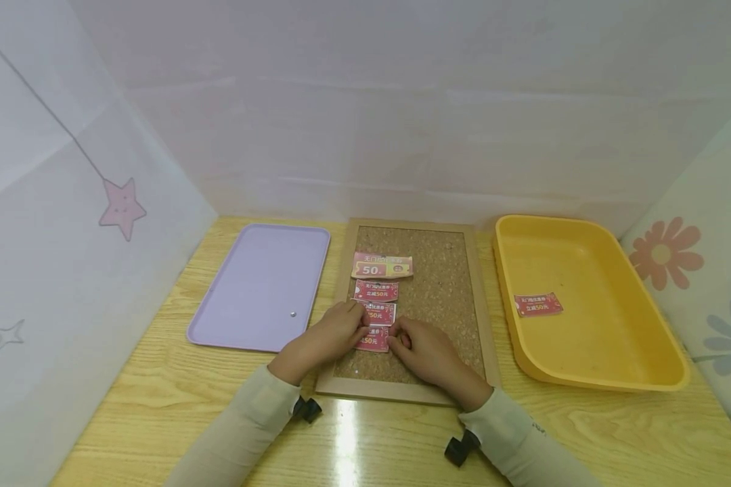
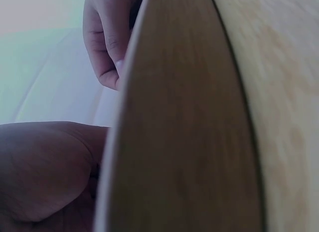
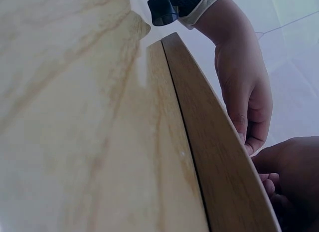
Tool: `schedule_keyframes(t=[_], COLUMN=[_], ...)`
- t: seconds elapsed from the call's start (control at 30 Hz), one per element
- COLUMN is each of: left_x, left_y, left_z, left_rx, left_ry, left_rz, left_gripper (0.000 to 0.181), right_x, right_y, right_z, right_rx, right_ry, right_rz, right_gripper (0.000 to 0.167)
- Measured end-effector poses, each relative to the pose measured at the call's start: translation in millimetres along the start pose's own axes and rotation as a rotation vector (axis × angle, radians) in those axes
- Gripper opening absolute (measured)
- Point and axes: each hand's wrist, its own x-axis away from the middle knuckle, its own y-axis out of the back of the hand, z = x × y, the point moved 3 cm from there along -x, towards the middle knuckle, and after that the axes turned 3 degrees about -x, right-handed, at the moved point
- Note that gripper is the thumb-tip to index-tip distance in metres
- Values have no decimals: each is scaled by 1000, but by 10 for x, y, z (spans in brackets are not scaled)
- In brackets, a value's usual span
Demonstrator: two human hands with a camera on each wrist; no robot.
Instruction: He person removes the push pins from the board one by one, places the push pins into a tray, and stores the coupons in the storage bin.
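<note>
On the framed corkboard (image 1: 429,291), several paper coupons form a column. The lowest red coupon (image 1: 373,340) lies flat between both hands. My left hand (image 1: 331,331) pinches its left edge, the fingertips also close to the red coupon above (image 1: 382,314). At its right edge, my right hand (image 1: 429,348) pinches with thumb and curled fingers. Higher up are another red coupon (image 1: 375,291) and a wider pink-and-yellow coupon (image 1: 382,266). In both wrist views the board's wooden frame (image 2: 184,117) hides the coupons and most fingertips.
Left of the board lies a lilac tray (image 1: 262,277) holding one small round silvery pin (image 1: 293,314). A deep yellow bin (image 1: 597,318) stands on the right, with a red coupon (image 1: 538,304) inside. White sheets (image 1: 396,135) surround the wooden table (image 1: 158,406).
</note>
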Motion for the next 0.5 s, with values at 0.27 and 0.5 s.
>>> schedule_keyframes(t=[0.27,0.5], left_x=[0,1], left_y=[4,9], left_z=[-2,-11], left_rx=[-13,-14], left_ry=[-16,-14], left_rz=[-9,-3], left_gripper=[10,10], right_x=[8,16], right_y=[-11,-14], right_z=[17,33], right_rx=[-32,-27], right_ry=[-4,-9], right_rz=[4,-14], right_gripper=[5,8])
